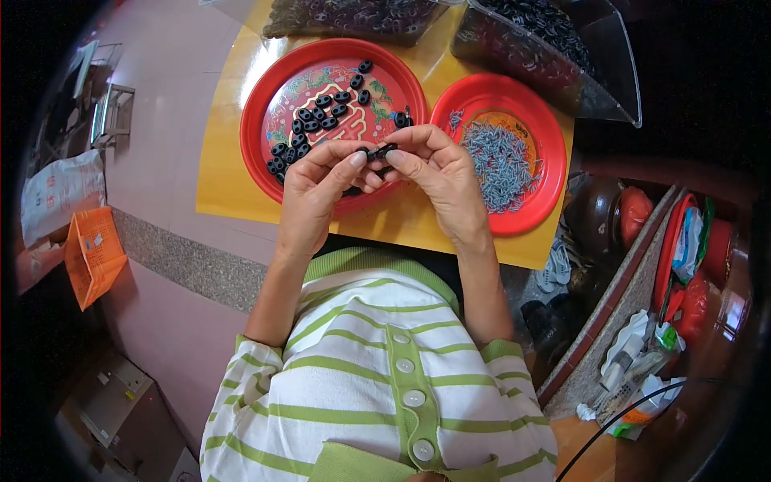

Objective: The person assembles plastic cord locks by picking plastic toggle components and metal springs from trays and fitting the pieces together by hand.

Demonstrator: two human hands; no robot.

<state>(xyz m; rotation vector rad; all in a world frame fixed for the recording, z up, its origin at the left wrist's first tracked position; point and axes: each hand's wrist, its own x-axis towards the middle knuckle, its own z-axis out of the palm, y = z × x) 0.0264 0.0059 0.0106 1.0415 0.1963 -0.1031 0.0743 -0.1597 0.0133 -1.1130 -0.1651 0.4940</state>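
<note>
Above the near edge of a red tray (255,96), both my hands meet at small black plastic pieces (381,151). My left hand (315,183) pinches one piece between thumb and fingertips. Against it, my right hand (443,178) grips another black part, its exact shape partly covered by the fingers. Several black two-holed plastic pieces, like cord locks (329,122), lie in the tray, which has a printed flower pattern. To the right, a smaller red plate (554,153) bears a heap of tiny grey metal springs or pins (499,167); they are too small to tell which.
Two clear bins, a left one (353,20) and a right one (530,52), hold many dark parts at the table's far side. The yellow tabletop (221,173) ends near my waist. Bags and household goods crowd a ledge (606,293) at right; an orange bag (95,255) is at left.
</note>
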